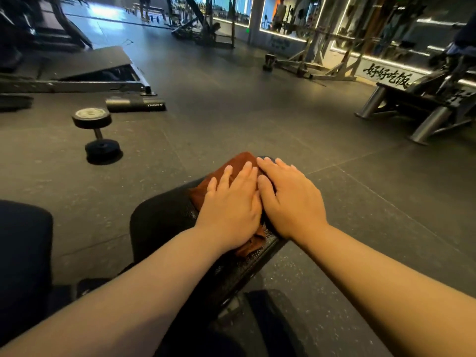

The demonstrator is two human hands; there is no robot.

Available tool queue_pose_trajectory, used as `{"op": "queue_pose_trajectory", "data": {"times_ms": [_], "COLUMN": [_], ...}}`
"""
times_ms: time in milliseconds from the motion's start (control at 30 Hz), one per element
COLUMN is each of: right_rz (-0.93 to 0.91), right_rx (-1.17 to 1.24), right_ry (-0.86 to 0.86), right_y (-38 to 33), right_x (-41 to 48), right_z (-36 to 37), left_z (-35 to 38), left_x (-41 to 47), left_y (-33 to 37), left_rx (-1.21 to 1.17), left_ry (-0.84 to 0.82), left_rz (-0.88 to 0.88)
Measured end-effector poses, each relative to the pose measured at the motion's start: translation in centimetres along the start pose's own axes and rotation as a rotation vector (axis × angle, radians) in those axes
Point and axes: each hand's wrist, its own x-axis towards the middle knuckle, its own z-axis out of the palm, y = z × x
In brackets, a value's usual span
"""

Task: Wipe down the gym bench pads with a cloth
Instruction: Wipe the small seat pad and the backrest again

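Observation:
A black bench pad (pixel 164 217) runs from the lower middle of the view away from me. A brown cloth (pixel 239 161) lies spread on its far end. My left hand (pixel 231 202) presses flat on the cloth with straight fingers. Beside it, my right hand (pixel 291 197) lies flat too, partly on the cloth's right edge and partly on the pad. The two hands touch side by side. Most of the cloth is hidden under them.
A second dark pad (pixel 23 253) sits at the lower left. A black dumbbell (pixel 96 132) stands on the rubber floor to the left, with a dark roller (pixel 135 104) and a low machine frame (pixel 77 83) behind it. Another bench frame (pixel 417 112) stands at the right.

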Motion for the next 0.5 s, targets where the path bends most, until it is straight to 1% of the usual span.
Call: {"op": "queue_pose_trajectory", "data": {"times_ms": [67,133,200,300,333,367,500], "right_rz": [0.007,0.009,0.015,-0.002,-0.015,-0.033,-0.195], "right_rx": [-0.011,-0.022,-0.021,-0.057,-0.076,-0.104,-0.263], "right_ry": [0.009,0.019,0.017,-0.012,-0.032,-0.056,-0.179], "right_y": [-0.1,-0.2,-0.3,-0.5,-0.5,-0.5,-0.7], "right_x": [-0.1,-0.1,-0.1,0.0,0.0,0.0,-0.2], "right_z": [0.1,0.1,0.1,0.0,0.0,0.0,-0.2], "left_z": [0.1,0.0,-0.1,-0.4,-0.3,-0.3,-0.3], "left_x": [-2.7,-3.4,-1.7,0.8,0.9,0.2,-5.7], "left_y": [-0.2,-1.3,-2.3,-2.4,-2.1,-1.8,-1.6], "left_rx": [0.018,-0.023,-0.037,0.001,0.017,0.026,0.057], "left_ry": [0.026,0.042,0.052,0.032,0.026,0.015,-0.003], "left_rz": [0.116,0.159,0.117,-0.039,-0.063,-0.053,0.136]}}
